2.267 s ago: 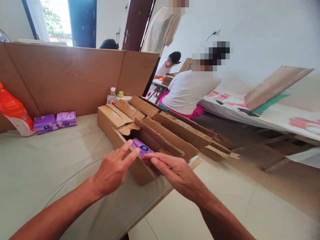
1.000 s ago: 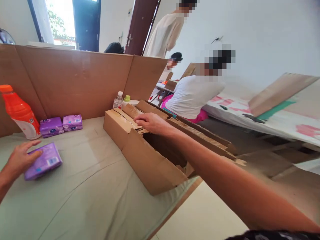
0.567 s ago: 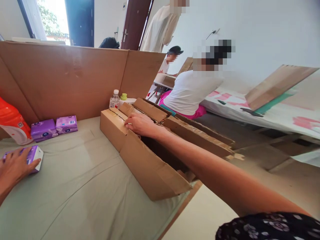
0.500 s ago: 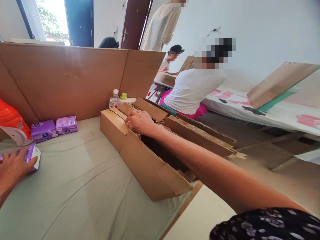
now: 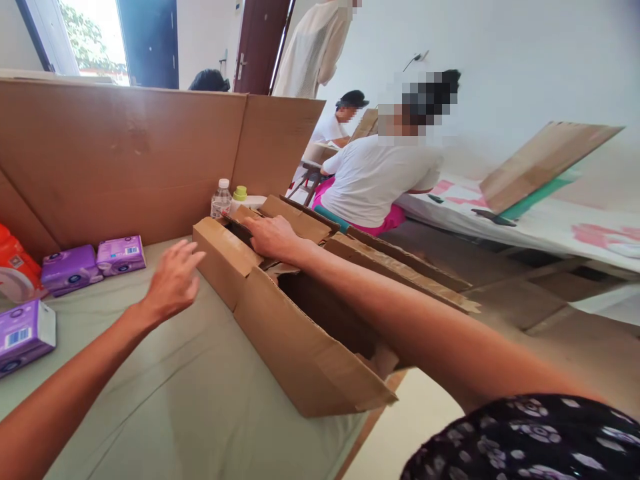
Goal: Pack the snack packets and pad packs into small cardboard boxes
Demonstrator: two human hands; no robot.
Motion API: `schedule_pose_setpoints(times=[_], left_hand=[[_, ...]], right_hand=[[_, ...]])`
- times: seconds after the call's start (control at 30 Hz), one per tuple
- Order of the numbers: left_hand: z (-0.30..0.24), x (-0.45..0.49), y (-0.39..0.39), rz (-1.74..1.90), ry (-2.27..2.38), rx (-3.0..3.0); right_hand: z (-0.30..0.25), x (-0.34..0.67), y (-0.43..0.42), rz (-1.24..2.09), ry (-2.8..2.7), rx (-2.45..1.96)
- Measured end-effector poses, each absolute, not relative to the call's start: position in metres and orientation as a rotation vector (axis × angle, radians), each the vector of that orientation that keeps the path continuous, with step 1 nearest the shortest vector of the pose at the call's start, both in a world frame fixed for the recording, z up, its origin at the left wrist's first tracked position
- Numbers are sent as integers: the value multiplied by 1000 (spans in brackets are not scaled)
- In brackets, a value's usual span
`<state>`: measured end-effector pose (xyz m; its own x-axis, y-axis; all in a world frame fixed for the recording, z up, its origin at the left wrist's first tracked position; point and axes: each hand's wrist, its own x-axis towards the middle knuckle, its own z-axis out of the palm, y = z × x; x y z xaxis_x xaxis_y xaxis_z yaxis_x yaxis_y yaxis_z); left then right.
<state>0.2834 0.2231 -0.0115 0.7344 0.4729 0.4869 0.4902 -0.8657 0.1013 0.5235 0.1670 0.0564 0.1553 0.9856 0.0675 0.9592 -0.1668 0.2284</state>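
A long brown cardboard box with raised flaps lies on the cloth-covered table, its inside dark and partly visible. My right hand reaches across the opening and grips the flaps near the far end; some fingertips are hidden. Left of the box, my left hand is in the air with its fingers apart and nothing in it. One purple tissue pack lies at the left edge of the view. Behind it, a second purple pack and a third purple pack sit side by side.
An orange bottle stands at far left. A clear plastic bottle and a green-capped white bottle are behind the box. A tall cardboard panel borders the table. Several people are beyond, one seated in a white shirt.
My left hand has let go of the nearest tissue pack and moved right towards the box. My right hand stays at the flaps, where the far gap looks wider. The view has shifted slightly.
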Motion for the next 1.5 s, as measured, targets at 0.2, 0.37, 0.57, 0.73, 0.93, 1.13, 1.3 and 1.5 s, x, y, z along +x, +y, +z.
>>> schedule_pose_setpoints(times=[0.2,0.37,0.57,0.73,0.93,1.13,1.3,1.5], left_hand=[[14,386,245,-638,-412,-3070],[20,361,248,-737,-366,-3022],[-2,311,231,-898,-490,-2952],[-12,317,229,-953,-522,-2928],[-17,317,228,-983,-536,-2925],[-21,316,226,-986,-555,-2938],[-18,316,224,-967,-559,-2936],[-16,320,225,-985,-573,-2923]], right_hand=[[66,531,160,489,1954,2203],[61,545,160,353,1963,2088],[59,529,183,95,2012,2114],[45,504,212,-85,1976,2141],[19,505,226,-31,1914,2222],[27,506,223,200,2218,2055],[25,503,232,222,2291,1902],[45,492,226,371,2240,2015]])
